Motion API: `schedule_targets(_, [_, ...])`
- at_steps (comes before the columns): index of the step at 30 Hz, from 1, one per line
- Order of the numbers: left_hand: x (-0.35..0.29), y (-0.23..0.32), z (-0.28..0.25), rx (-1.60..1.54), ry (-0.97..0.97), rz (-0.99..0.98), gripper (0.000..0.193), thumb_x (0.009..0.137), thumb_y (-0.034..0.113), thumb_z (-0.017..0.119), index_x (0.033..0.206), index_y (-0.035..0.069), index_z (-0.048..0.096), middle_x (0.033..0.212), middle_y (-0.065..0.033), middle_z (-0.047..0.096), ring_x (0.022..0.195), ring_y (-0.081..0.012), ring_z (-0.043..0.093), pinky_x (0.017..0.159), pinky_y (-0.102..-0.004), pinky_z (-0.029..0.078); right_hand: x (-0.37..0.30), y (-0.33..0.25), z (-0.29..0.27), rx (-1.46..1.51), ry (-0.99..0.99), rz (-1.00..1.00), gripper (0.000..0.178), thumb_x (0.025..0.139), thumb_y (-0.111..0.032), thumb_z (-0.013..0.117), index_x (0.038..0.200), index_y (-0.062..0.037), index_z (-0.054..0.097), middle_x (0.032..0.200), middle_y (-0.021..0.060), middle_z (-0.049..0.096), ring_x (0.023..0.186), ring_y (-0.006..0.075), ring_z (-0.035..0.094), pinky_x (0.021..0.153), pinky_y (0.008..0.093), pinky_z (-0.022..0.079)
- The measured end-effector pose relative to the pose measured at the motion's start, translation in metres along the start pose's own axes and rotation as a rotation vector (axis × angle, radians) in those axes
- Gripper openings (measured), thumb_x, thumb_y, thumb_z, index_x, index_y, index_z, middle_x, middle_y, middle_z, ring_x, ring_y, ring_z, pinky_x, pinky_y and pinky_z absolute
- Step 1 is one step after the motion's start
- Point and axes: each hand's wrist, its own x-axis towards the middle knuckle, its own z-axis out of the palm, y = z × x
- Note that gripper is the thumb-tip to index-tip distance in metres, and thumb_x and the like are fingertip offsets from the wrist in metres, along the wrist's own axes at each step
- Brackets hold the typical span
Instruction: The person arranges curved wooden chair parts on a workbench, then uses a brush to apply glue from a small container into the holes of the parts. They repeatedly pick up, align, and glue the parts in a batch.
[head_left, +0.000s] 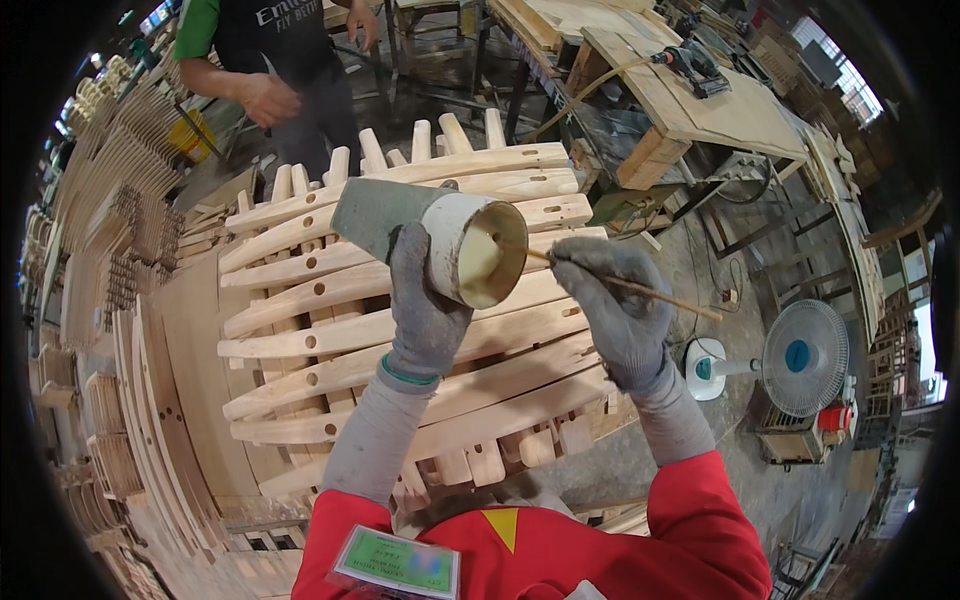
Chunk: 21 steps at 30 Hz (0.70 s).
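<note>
My left hand point(422, 305), in a grey glove, is closed round a white cup point(445, 240) with a brown-stained rim. Tilted toward me, the cup shows pale yellowish stuff inside. A flat grey-green piece point(378, 212) sticks out to the left behind it; whether the hand grips this too I cannot tell. My right hand point(622, 305), gloved as well, pinches a thin wooden stick point(665, 294), whose far end reaches into the cup's mouth. Below both hands lie several curved wooden slats point(310, 343) with oval holes near their left ends, on a stack of other wooden pieces.
Across the stack stands another person point(290, 70) in a dark top with green sleeves. A white fan point(805, 357) stands at the right. Behind it is a wooden workbench point(745, 115) with a power tool point(695, 68). Stacked wooden parts point(120, 230) fill the left side.
</note>
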Motion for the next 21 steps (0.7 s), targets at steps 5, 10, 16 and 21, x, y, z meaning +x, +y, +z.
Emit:
schedule_targets(5, [-0.015, 0.000, 0.005, -0.009, 0.071, 0.187, 0.052, 0.094, 0.035, 0.045, 0.134, 0.003, 0.039, 0.130, -0.0077, 0.047, 0.120, -0.0184, 0.046, 0.102, -0.0337, 0.037, -0.040, -0.022, -0.003, -0.171, -0.206, -0.151, 0.016, 0.078, 0.006, 0.064, 0.093, 0.0004, 0.061, 0.099, 0.0175, 0.065, 0.085, 0.0271, 0.066, 0.074, 0.0340, 0.053])
schedule_targets(10, [-0.018, -0.002, 0.002, 0.008, 0.040, 0.204, 0.048, 0.097, 0.040, 0.035, 0.132, 0.008, 0.041, 0.129, -0.0054, 0.048, 0.119, -0.0191, 0.045, 0.102, -0.0345, 0.036, -0.066, -0.018, -0.012, 0.260, -0.054, -0.014, 0.018, 0.077, 0.013, 0.055, 0.091, 0.0025, 0.059, 0.104, 0.0246, 0.062, 0.093, 0.0317, 0.064, 0.084, 0.0400, 0.051])
schedule_targets(16, [-0.025, -0.003, 0.006, -0.096, -0.034, 0.084, 0.052, 0.095, 0.043, 0.037, 0.132, 0.006, 0.041, 0.131, -0.0059, 0.047, 0.119, -0.0195, 0.045, 0.103, -0.0348, 0.036, -0.068, -0.009, -0.001, 0.562, 0.175, 0.197, 0.022, 0.081, 0.012, 0.052, 0.101, 0.0028, 0.051, 0.100, 0.0208, 0.062, 0.093, 0.0288, 0.063, 0.083, 0.0396, 0.053])
schedule_targets(21, [-0.021, -0.006, 0.008, 0.000, 0.050, 0.095, 0.052, 0.094, 0.044, 0.039, 0.130, 0.007, 0.043, 0.129, -0.0056, 0.048, 0.118, -0.0202, 0.046, 0.103, -0.0354, 0.036, -0.066, -0.006, 0.000, 0.477, 0.191, 0.295, 0.015, 0.085, 0.005, 0.047, 0.099, 0.0007, 0.048, 0.101, 0.0207, 0.058, 0.090, 0.0304, 0.062, 0.078, 0.0423, 0.056])
